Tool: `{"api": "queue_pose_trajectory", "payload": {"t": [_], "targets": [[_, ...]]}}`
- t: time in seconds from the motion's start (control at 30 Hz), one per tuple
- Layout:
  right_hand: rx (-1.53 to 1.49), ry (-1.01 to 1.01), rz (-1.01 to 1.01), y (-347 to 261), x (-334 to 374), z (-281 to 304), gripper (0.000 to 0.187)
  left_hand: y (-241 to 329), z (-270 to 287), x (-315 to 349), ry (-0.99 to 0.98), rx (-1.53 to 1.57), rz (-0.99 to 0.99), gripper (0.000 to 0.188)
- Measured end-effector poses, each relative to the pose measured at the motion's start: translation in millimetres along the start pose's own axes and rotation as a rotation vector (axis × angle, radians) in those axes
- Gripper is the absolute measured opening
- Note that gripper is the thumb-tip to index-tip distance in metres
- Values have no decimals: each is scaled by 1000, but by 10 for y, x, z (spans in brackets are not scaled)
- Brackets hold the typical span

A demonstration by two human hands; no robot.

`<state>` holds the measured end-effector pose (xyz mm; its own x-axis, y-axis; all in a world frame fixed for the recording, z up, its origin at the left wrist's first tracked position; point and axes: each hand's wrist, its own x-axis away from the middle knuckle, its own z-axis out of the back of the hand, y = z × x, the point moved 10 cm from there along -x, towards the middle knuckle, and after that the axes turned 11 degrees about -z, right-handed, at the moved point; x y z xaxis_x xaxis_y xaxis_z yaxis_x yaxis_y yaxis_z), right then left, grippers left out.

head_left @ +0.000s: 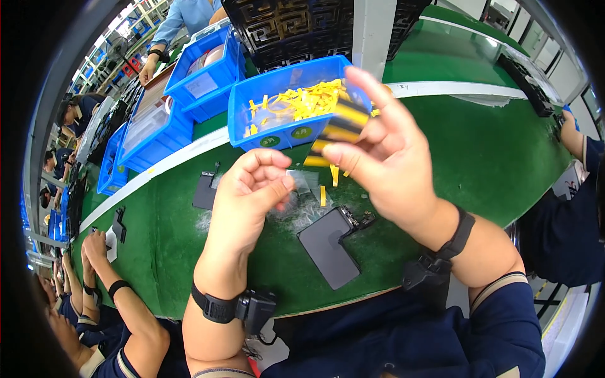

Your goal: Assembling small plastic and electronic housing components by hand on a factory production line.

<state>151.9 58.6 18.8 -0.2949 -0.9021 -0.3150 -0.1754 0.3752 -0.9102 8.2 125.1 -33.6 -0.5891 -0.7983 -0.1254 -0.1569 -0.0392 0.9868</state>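
My right hand [394,157] is raised over the table and pinches a yellow-and-black striped piece [343,129], blurred by motion, between thumb and fingers. Lower and to the left, my left hand [252,192] has its fingers curled with the thumb pressed toward them; what lies in its pinch, if anything, is too small to tell. Transparent film pieces [305,183] show beside its fingertips. Nearer me lies a dark grey L-shaped battery pack [328,246] with a small connector board at its top. Loose yellow strips [323,196] rest just above it.
A blue bin [252,135] of yellow strips stands behind my hands. More blue bins [205,94] line the left. Another dark pack [205,190] lies left of my left hand. A metal post [374,38] rises behind. Co-workers' arms [135,302] work at left; another person [567,214] sits right.
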Motion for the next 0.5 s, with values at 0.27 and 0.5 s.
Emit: {"api": "queue_pose_trajectory", "payload": {"t": [0.27,0.5], "targets": [[321,-26,-43,-10,-57,49,27,394,-95,70,-87,-1313,-349,35],[520,-16,37,-111,-40,10,17,491,-899,416,-513,-1157,-413,79]]}}
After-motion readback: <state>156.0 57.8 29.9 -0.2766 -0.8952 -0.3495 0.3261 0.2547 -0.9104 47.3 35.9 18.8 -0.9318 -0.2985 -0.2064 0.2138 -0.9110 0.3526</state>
